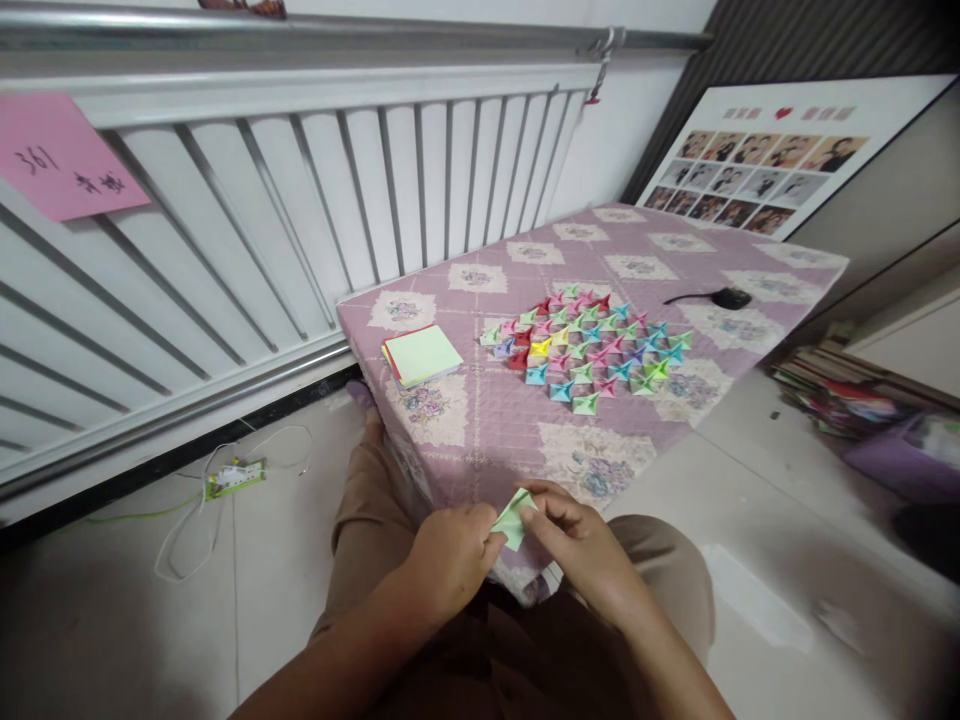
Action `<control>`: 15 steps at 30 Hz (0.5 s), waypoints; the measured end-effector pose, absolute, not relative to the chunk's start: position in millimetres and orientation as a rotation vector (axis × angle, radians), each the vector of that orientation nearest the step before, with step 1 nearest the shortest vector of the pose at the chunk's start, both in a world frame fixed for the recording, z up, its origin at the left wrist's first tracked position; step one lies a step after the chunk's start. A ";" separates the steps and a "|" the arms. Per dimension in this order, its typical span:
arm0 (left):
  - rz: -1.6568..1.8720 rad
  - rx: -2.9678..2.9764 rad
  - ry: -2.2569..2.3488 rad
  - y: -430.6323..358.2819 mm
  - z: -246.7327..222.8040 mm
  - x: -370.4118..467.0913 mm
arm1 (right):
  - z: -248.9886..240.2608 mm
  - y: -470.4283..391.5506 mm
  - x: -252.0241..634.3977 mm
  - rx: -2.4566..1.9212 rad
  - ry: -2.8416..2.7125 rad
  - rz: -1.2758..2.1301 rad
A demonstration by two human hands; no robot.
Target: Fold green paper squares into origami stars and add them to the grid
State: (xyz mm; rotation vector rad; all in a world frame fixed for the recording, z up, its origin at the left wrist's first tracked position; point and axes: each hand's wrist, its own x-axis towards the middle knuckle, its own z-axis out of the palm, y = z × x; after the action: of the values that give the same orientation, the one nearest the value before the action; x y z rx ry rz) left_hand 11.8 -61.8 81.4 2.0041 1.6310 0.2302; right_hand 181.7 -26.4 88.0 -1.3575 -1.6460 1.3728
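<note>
Between my two hands, just over the near corner of the table, is a light green folded paper (pixel 514 519). My left hand (pixel 459 550) pinches its left edge, fingers curled. On the other side my right hand (pixel 574 540) holds the paper between thumb and fingers. Beyond them, rows of small folded paper pieces (pixel 598 356) in green, pink, red, blue and yellow stand on the table. A stack of square paper sheets (pixel 424 356), pale green on top, lies at the table's left side.
The table (pixel 517 430) wears a purple floral cloth. A black object with a short cord (pixel 730 298) lies at its right. Behind is a white radiator (pixel 420 190); a power strip (pixel 236 478) with cables is on the left floor.
</note>
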 end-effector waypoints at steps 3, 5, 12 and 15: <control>0.171 2.032 1.645 -62.4 82.3 13.1 | 82.9 -26.2 179.4 -1.360 -1.606 1.362; 0.152 2.037 1.653 -62.5 82.4 14.0 | 80.8 -26.4 178.7 -1.368 -1.584 1.352; 0.317 1.974 1.615 -61.0 78.6 12.7 | 81.3 -28.7 177.7 -1.337 -1.577 1.272; 0.431 1.843 1.550 -61.4 76.6 10.8 | 83.6 -28.7 177.5 -1.324 -1.568 1.325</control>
State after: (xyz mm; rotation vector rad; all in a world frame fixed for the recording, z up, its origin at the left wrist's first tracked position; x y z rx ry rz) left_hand 10.8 -61.4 76.6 1.8430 1.5497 0.4305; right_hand 177.5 -28.7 83.6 -1.3236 -1.5681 1.3253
